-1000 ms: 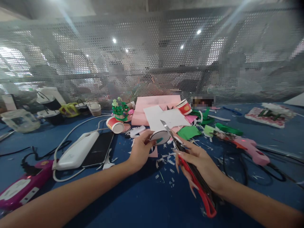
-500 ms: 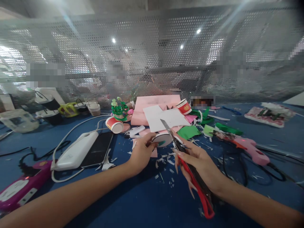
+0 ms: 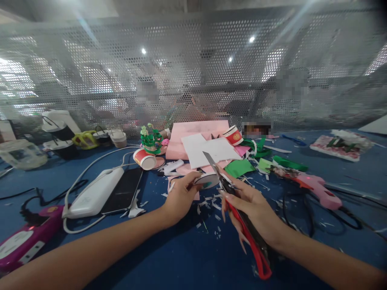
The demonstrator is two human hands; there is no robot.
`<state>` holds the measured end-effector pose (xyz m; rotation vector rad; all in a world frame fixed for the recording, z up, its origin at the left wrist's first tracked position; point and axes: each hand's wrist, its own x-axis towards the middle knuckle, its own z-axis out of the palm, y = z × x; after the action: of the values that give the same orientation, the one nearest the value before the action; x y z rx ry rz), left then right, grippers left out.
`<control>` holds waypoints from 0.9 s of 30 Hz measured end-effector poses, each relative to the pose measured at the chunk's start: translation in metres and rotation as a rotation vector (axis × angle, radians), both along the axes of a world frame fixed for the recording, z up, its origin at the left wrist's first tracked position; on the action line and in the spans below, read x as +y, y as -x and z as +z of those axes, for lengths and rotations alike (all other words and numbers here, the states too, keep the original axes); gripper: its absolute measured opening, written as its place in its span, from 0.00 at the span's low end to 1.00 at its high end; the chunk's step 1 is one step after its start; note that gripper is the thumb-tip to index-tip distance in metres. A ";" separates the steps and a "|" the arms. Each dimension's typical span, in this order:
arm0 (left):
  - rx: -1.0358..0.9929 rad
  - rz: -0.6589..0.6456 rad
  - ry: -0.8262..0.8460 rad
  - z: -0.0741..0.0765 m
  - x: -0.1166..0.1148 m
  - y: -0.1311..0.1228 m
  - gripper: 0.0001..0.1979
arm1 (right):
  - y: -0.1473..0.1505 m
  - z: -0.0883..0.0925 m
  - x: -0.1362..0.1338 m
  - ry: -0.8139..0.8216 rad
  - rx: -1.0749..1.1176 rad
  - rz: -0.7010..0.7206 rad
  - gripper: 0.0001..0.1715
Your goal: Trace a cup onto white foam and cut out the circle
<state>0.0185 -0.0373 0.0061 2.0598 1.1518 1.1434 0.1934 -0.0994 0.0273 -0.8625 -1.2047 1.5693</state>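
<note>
My left hand (image 3: 181, 196) pinches the near-left rim of a small round white piece (image 3: 208, 179) with a dark edge and a teal patch on its face. It looks like paper or card. Red-handled scissors (image 3: 246, 227) are gripped in my right hand (image 3: 256, 205), their blades pointing up and away to the left. The blades cross the right edge of the round piece; whether they touch it I cannot tell. White paper scraps (image 3: 211, 203) lie scattered on the blue tabletop (image 3: 193, 257) below both hands.
White sheets (image 3: 220, 151) lie on pink paper (image 3: 199, 129) behind my hands, between two red paper cups (image 3: 145, 159). A phone (image 3: 123, 189), a white power bank (image 3: 95, 193) and a magenta power strip (image 3: 30, 237) are left. A pink glue gun (image 3: 317, 189) lies right.
The round piece has tilted to a flatter angle in my left hand. The scissors and my right hand stay nearly in place, while the whole view has shifted very slightly.
</note>
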 end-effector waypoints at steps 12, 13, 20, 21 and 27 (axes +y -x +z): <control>-0.052 0.035 0.066 -0.004 0.004 0.000 0.14 | 0.001 -0.008 0.001 -0.014 -0.039 -0.014 0.39; -0.034 0.034 0.049 -0.004 0.004 0.000 0.14 | 0.001 -0.008 0.001 -0.018 -0.035 -0.011 0.39; 0.106 0.020 -0.026 -0.002 0.000 0.000 0.11 | 0.001 -0.009 0.000 -0.020 -0.041 0.025 0.38; 0.100 0.026 -0.019 -0.002 0.000 0.000 0.11 | 0.001 -0.009 0.000 -0.017 -0.040 0.024 0.38; -0.024 0.065 0.080 -0.001 0.001 -0.001 0.14 | 0.002 -0.008 0.001 -0.010 0.002 -0.044 0.38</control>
<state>0.0194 -0.0359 0.0054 1.9565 1.2410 1.1315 0.1912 -0.0985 0.0194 -0.8750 -1.1832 1.5273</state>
